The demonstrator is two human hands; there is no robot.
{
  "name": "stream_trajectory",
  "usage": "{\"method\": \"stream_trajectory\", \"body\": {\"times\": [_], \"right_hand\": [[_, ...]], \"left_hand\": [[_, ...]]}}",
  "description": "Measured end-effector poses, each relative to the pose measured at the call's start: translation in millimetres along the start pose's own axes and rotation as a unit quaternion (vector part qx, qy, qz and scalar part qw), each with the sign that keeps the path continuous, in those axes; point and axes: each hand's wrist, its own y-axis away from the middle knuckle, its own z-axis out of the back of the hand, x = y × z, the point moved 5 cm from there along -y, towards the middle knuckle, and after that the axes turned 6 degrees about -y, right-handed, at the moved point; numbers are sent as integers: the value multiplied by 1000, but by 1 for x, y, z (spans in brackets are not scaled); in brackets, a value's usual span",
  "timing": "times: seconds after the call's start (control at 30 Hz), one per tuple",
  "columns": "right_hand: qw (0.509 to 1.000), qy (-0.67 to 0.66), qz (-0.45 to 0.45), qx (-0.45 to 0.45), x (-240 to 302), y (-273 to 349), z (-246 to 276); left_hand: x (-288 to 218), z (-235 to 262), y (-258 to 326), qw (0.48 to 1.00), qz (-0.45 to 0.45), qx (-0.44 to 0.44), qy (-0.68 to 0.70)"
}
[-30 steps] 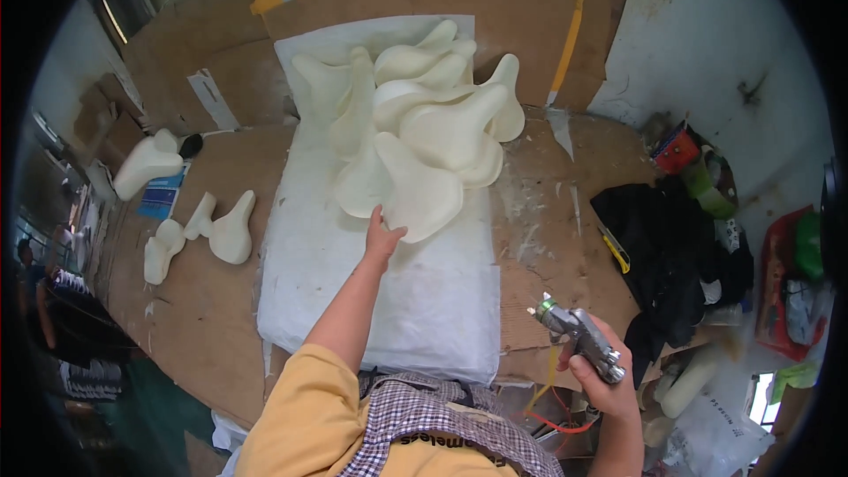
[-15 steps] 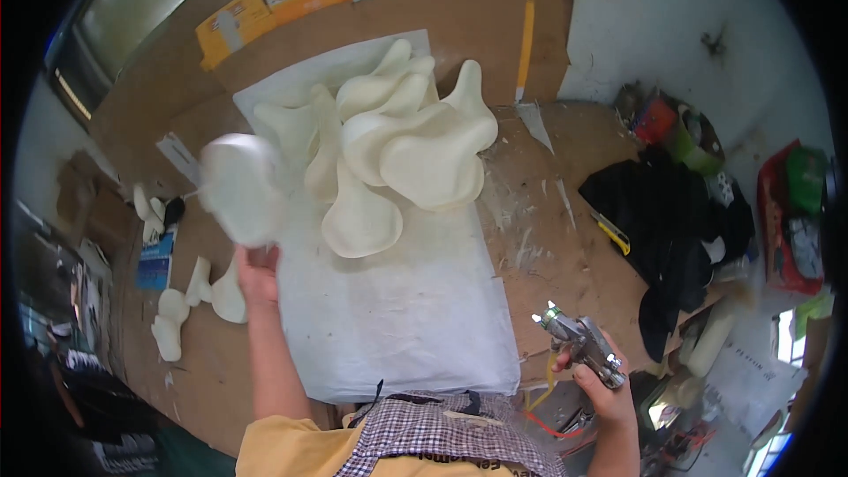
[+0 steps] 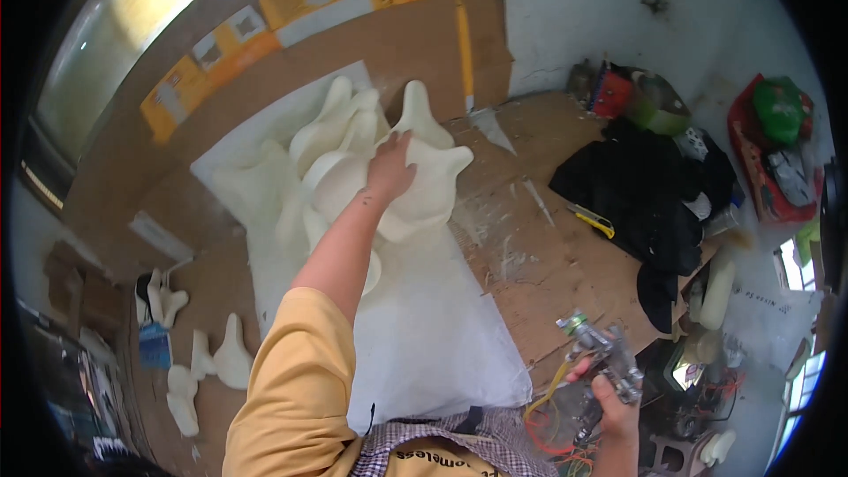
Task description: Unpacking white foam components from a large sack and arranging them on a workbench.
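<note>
From my end, the left hand (image 3: 389, 168) lies over a cream saddle-shaped piece (image 3: 431, 194), fingers spread; I can't tell how firmly they press. That piece sits on the right of the pile, its narrow tip reaching past the edge of the white sheet (image 3: 433, 327). My right hand (image 3: 616, 408) has its fingers wrapped around a spray gun (image 3: 609, 355), near the surface (image 3: 530, 278)'s front edge. I have moving room along the near sheet and the brown strip before the black cloth (image 3: 632, 199).
</note>
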Motion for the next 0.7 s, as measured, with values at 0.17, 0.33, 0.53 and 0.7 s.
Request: {"method": "stream_trajectory", "body": {"times": [0.17,0.33,0.53,0.7], "right_hand": [[1000,-25,-14,-3,2,-5,11],[993,21,22,-111,28,-12,28],[993,54,-86,54,16,-11,1],[993,38,-89,61,10,-17,1]], "left_hand": [[12,-14,-30,974,53,140,-168],[15,-26,-10,978,17,129,-161],[21,-15,9,989,24,96,-109],[32,39,43,995,-33,-17,-96]]}}
